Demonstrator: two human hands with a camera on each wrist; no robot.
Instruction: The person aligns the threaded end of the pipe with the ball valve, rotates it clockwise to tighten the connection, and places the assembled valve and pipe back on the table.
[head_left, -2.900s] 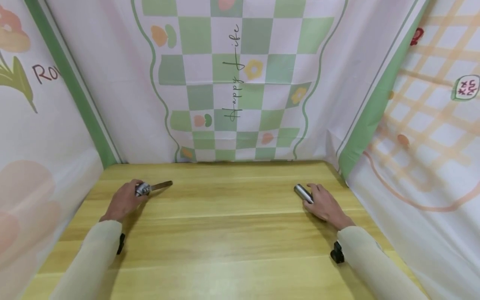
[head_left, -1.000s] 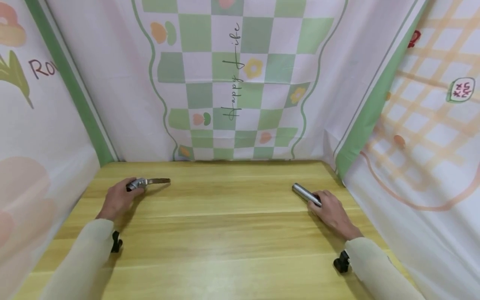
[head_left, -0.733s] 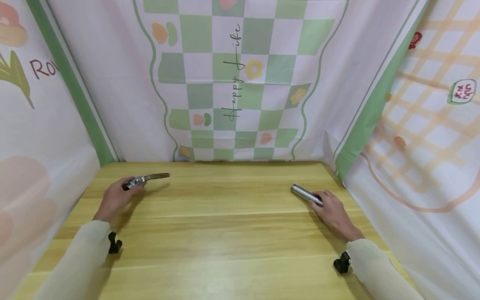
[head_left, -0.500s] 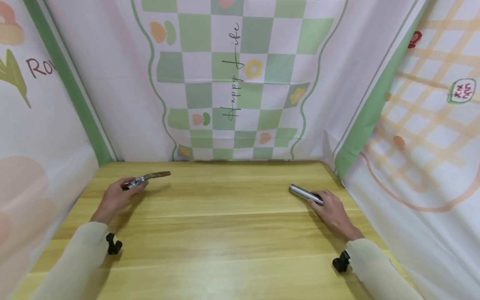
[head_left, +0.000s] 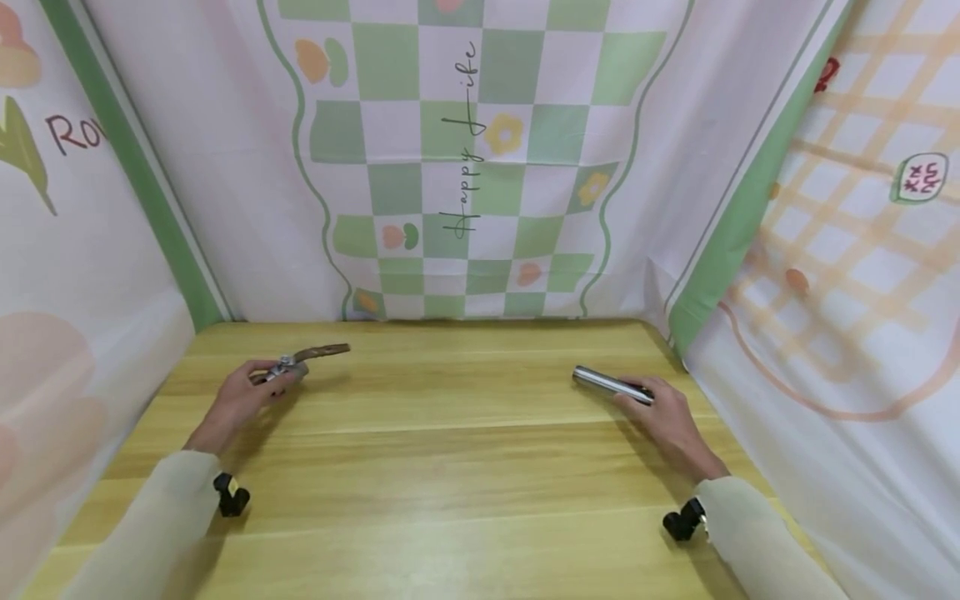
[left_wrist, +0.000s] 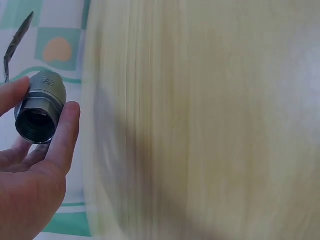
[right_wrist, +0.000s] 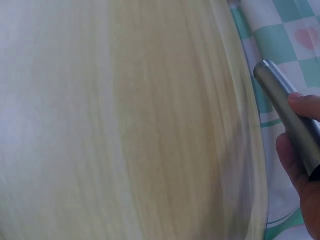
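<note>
On the left, my left hand (head_left: 240, 396) grips a metal ball valve (head_left: 288, 368) just above the table. Its brownish lever handle (head_left: 322, 352) sticks out to the right. In the left wrist view the threaded open end of the valve (left_wrist: 46, 95) faces the camera, with fingers and thumb around the body. Over on the right, my right hand (head_left: 663, 417) holds a shiny metal pipe (head_left: 606, 385) by its near end. The right wrist view shows the smooth pipe (right_wrist: 285, 100) pinched between thumb and fingers, its far end sticking out. The hands are well apart.
A light wooden table (head_left: 450, 450) lies under both hands. Patterned cloth hangs behind it (head_left: 472, 167) and along both sides. Small black cameras (head_left: 231, 495) sit at both wrists.
The left hand has turned the valve; its lever has swung up and away from the table's front. The right hand now grips the pipe nearer its end, and the pipe has shifted slightly left.
</note>
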